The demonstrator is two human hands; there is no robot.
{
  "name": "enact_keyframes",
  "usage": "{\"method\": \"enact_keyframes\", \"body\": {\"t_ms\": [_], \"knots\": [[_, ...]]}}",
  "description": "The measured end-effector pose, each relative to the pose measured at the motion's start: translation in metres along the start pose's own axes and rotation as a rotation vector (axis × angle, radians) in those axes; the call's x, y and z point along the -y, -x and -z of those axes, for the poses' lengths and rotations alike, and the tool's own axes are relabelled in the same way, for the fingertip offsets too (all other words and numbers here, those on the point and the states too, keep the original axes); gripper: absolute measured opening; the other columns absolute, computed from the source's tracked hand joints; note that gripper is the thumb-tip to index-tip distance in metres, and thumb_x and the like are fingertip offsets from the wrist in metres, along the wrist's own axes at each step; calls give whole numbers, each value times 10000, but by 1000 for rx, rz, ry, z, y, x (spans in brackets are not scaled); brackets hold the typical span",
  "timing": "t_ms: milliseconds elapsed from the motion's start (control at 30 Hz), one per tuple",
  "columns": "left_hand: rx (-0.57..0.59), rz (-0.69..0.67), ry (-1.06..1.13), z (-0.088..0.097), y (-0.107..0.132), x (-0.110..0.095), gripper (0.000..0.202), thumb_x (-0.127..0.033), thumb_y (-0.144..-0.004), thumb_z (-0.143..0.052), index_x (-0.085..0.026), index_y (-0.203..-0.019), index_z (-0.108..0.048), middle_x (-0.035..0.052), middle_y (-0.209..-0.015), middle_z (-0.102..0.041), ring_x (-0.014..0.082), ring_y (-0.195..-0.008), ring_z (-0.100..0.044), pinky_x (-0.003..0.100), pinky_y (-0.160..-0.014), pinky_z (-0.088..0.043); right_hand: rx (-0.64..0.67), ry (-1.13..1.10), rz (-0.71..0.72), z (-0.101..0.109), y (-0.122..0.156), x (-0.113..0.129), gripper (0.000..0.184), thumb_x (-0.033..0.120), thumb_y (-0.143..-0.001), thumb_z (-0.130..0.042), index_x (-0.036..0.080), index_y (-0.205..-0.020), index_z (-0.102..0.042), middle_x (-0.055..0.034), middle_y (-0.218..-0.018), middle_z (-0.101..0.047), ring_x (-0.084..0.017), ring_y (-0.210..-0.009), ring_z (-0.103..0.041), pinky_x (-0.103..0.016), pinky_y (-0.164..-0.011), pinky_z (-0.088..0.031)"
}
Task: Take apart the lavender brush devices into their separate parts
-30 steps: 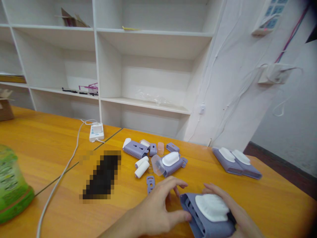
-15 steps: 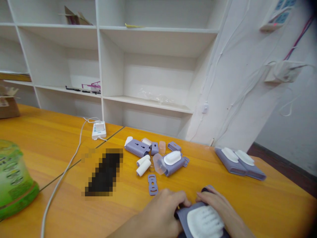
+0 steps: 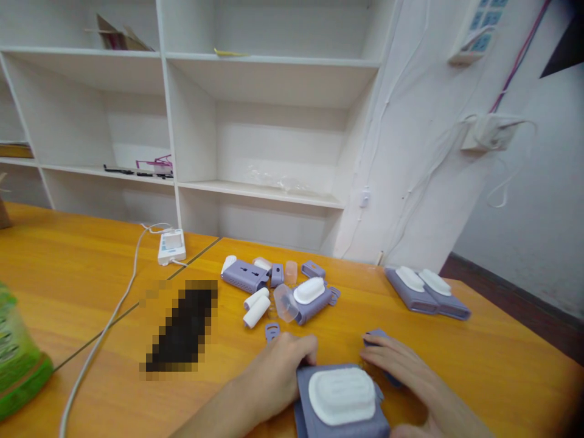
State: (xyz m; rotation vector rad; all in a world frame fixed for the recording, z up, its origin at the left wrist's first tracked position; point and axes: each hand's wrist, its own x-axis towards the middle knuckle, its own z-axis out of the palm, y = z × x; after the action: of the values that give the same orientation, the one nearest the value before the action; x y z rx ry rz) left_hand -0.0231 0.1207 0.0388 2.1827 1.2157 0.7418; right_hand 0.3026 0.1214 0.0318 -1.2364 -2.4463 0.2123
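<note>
A purple-grey plastic case (image 3: 383, 420) with a raised white oval pad (image 3: 342, 394) sits at the bottom centre of the head view. My left hand (image 3: 280, 371) is closed on the case's left far edge, its thumb side against the corner. To the right, my right hand (image 3: 410, 377) has its fingers over a smaller purple-grey piece (image 3: 378, 334), apart from the case; its palm side is hidden. Just beyond my left hand lies a flat slotted purple-grey plate (image 3: 272, 331), partly covered by that hand.
Loose parts lie further back: a slotted purple-grey housing (image 3: 245, 275), white cylinders (image 3: 257, 311), a clear cap (image 3: 285, 303) and another padded case (image 3: 312, 299). Two padded cases (image 3: 426, 292) stand at right. A pixelated dark patch (image 3: 187, 325), power strip (image 3: 172, 246) and green container (image 3: 20, 353) are left.
My right hand has come away from the case with a smaller purple-grey piece under its fingers. The case now shows more fully, its pad flatter to view. The camera view has shifted right.
</note>
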Motion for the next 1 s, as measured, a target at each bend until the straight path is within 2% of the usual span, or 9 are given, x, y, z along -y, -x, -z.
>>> {"method": "enact_keyframes", "body": {"t_ms": [133,233,300,433,500,600,700,833,1000], "knots": [[-55,46,-89,1,-4,10,216,-66,-796,-559,-220,-687,-455,-17,-655,-472,178,-667,-432,325,-610,-176,83,52,22,7,-8,8,833,741,-696,-802,340,-1412,-660,-137,-1521,-601,-437,-1405,-543,-609,-1130,-453],[-79,56,-139,4,-5,13,232,-62,-805,-546,-224,-691,-425,-19,-652,-410,182,-645,-378,351,-625,-134,53,83,50,9,-12,11,589,630,-830,-764,389,-1363,-692,-96,-1433,-685,-371,-1352,-614,-544,-1138,-488],[-77,37,-155,8,-5,14,224,-48,-805,-537,-226,-718,-432,-13,-674,-431,190,-663,-392,352,-630,-138,27,111,83,10,-14,12,452,519,-933,-703,424,-1374,-669,-58,-1329,-738,-300,-1289,-660,-532,-1187,-439],[-3,-37,-118,12,-2,11,208,-50,-789,-587,-230,-767,-486,-11,-743,-555,189,-729,-485,316,-632,-211,45,162,143,8,-17,18,431,421,-986,-661,469,-1411,-610,3,-1075,-756,-215,-1073,-722,-582,-1236,-339],[11,-44,-77,11,-2,9,189,-79,-806,-610,-230,-769,-502,-21,-753,-584,178,-745,-514,292,-631,-248,75,157,125,7,-18,23,364,377,-1004,-636,470,-1356,-643,19,-1006,-734,-199,-1009,-722,-613,-1223,-337],[2,-32,-17,8,-4,8,208,-118,-815,-642,-218,-723,-484,-37,-715,-572,160,-738,-520,263,-628,-281,139,108,82,9,-18,29,218,373,-1053,-545,426,-1191,-705,17,-1028,-707,-192,-1041,-696,-620,-1204,-346],[-41,-13,12,4,-7,14,255,-89,-792,-630,-206,-675,-436,-40,-691,-549,153,-733,-501,260,-637,-281,169,81,54,13,-17,34,222,414,-1078,-483,401,-1134,-698,9,-1074,-689,-196,-1083,-672,-639,-1205,-314],[-110,-4,21,1,-9,24,264,-81,-820,-579,-213,-688,-393,-39,-691,-514,153,-723,-467,269,-650,-273,152,79,38,19,-16,39,240,391,-1084,-460,356,-1091,-698,-3,-1053,-676,-194,-1063,-670,-642,-1214,-282],[-104,-33,-11,8,-9,26,245,-102,-842,-581,-218,-717,-405,-44,-678,-494,153,-685,-451,289,-628,-232,114,82,40,23,-16,47,238,408,-1062,-496,316,-999,-706,-10,-1000,-672,-200,-1012,-667,-584,-1163,-373]]}}
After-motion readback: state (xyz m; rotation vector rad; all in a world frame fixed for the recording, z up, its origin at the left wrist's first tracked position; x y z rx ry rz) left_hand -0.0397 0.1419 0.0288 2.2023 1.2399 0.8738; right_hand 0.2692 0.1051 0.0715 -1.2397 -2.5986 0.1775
